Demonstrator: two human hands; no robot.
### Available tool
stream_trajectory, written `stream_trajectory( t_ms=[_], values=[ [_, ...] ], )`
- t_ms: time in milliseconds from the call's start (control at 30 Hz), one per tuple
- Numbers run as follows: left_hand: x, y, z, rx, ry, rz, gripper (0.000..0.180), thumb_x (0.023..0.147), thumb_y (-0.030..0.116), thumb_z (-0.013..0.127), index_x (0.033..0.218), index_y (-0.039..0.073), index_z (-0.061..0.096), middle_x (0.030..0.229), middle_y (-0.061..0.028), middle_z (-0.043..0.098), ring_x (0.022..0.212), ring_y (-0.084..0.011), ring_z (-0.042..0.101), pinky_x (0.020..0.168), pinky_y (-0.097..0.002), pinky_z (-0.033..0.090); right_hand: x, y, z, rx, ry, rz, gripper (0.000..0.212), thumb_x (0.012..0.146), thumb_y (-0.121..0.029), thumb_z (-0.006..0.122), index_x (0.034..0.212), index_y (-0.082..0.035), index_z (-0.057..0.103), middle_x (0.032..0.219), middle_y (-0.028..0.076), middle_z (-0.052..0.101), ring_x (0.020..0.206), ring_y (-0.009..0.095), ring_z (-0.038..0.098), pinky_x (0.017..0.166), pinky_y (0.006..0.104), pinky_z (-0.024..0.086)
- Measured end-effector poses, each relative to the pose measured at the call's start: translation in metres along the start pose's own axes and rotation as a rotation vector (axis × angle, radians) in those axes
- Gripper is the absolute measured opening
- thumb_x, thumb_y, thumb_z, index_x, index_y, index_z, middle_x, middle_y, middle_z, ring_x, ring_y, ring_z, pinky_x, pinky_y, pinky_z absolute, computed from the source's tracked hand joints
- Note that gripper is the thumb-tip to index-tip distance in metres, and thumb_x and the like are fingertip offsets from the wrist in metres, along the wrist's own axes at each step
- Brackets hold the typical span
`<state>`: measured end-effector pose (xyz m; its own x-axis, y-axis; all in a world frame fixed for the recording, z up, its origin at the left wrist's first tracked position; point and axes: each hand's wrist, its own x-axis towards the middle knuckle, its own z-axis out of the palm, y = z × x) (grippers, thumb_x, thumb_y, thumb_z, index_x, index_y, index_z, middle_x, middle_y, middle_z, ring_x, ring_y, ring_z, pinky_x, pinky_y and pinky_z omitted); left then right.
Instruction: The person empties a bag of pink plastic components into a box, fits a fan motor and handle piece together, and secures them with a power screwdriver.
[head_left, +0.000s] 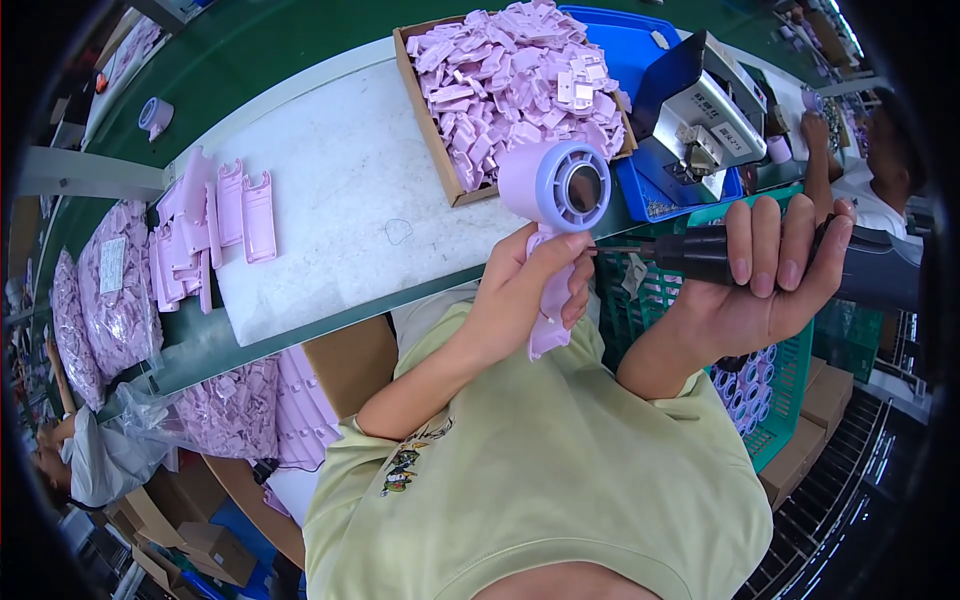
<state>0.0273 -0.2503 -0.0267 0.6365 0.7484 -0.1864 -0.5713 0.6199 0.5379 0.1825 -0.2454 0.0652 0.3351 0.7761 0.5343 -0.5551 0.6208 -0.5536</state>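
The left hand (522,288) grips the lilac fan (528,188) by its handle (548,338) before the pale-green shirt (560,450); the right hand (765,308) encloses a black power screwdriver (692,254). The plastic fan is probably light, stiff and smooth, best held around the handle.

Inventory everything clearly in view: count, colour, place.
Handheld fan: one, lilac, centre.
Power screwdriver: one, black, right of fan.
Table: one, white, ahead.
Carton: one, brown, on table, holding lilac parts.
Long shells: several, lilac, table left.
Tray: one, blue, right of carton.
Metal device: one, black-silver, over tray.
Basket: one, green, lower right.
Bags: at least three, clear, left.
Other people: at least two, pale clothing, side edges.
Left hand: one, gripping fan.
Right hand: one, gripping screwdriver.
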Motion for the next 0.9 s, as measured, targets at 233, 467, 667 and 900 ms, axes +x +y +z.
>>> stream_trajectory(
  t_ms=[233,467,667,900],
  values=[
    [0.004,0.001,0.008,-0.011,0.099,0.016,0.031,0.094,0.030,0.047,0.097,0.000,0.050,0.068,-0.0064,0.046,0.053,-0.0156,0.047,0.050,-0.0305,0.040,-0.011,0.009,0.013,-0.090,0.010,-0.023,0.019,0.100,-0.022,0.038,0.112,-0.009,0.046,0.057,-0.005,0.035,0.040,0.004,0.030,0.039,0.0216,0.031],
    [0.004,0.001,0.011,-0.042,0.128,0.023,0.031,0.094,0.031,0.048,0.096,0.000,0.050,0.069,-0.0071,0.046,0.053,-0.0158,0.047,0.050,-0.0306,0.040,-0.014,0.013,0.016,-0.163,-0.086,-0.024,0.019,0.099,-0.021,0.041,0.110,-0.008,0.050,0.057,-0.005,0.036,0.042,0.003,0.032,0.040,0.0186,0.032],
    [0.002,-0.003,0.015,-0.031,0.137,0.019,0.032,0.092,0.032,0.050,0.095,0.000,0.050,0.070,-0.0061,0.044,0.051,-0.0141,0.043,0.048,-0.0290,0.037,-0.018,0.016,0.019,-0.139,-0.083,-0.006,0.018,0.100,-0.022,0.039,0.112,-0.010,0.046,0.056,-0.004,0.036,0.040,0.005,0.031,0.039,0.0206,0.031],
    [0.001,-0.003,0.020,-0.117,0.253,0.007,0.029,0.087,0.028,0.054,0.091,0.000,0.052,0.071,-0.0030,0.039,0.049,-0.0101,0.035,0.045,-0.0254,0.029,-0.027,0.013,0.016,-0.191,-0.123,0.038,0.010,0.099,-0.023,0.044,0.105,-0.015,0.041,0.056,-0.001,0.037,0.039,0.010,0.034,0.037,0.0252,0.031]
  ],
)
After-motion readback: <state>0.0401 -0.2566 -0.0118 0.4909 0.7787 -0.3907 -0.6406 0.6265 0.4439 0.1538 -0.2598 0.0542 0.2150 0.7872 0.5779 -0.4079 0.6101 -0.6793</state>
